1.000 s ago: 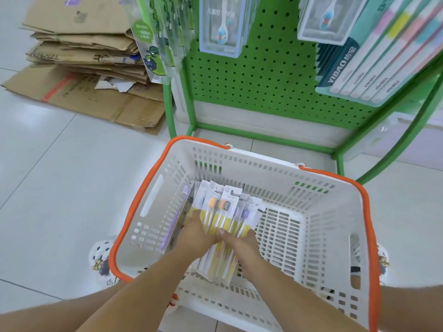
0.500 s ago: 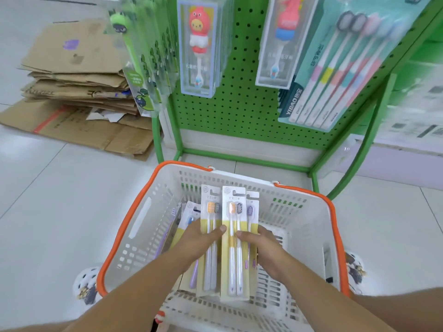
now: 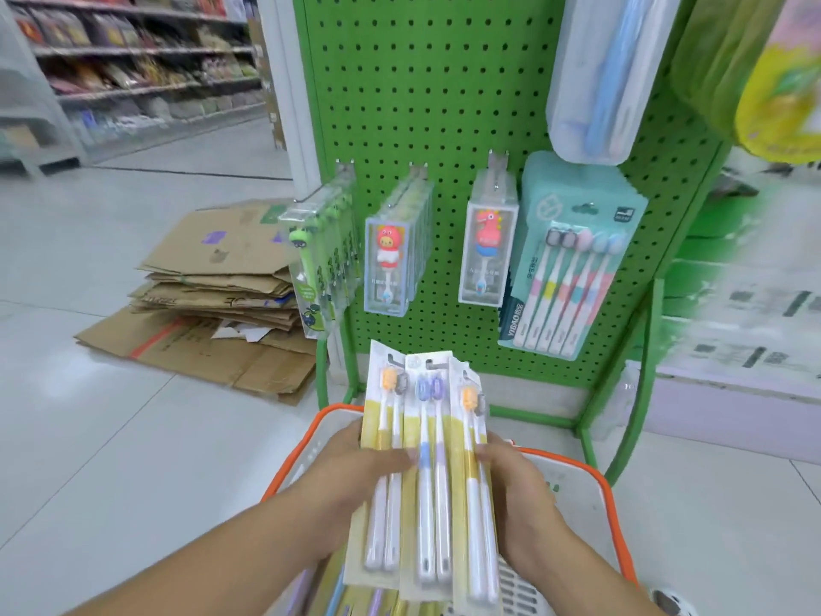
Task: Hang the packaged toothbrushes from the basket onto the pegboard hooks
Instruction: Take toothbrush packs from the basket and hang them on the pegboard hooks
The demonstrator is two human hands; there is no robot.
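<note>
Both hands hold a fan of toothbrush packs (image 3: 426, 473) above the basket (image 3: 591, 491): left hand (image 3: 355, 477) fingers curl over its left side, right hand (image 3: 515, 486) fingers wrap its right edge. The green pegboard (image 3: 444, 104) stands beyond the fingers.

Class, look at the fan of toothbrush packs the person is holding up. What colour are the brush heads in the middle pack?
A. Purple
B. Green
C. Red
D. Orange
A: the middle pack, held between the left hand and right hand, shows two purple heads, while the left pack shows an orange one.
</note>
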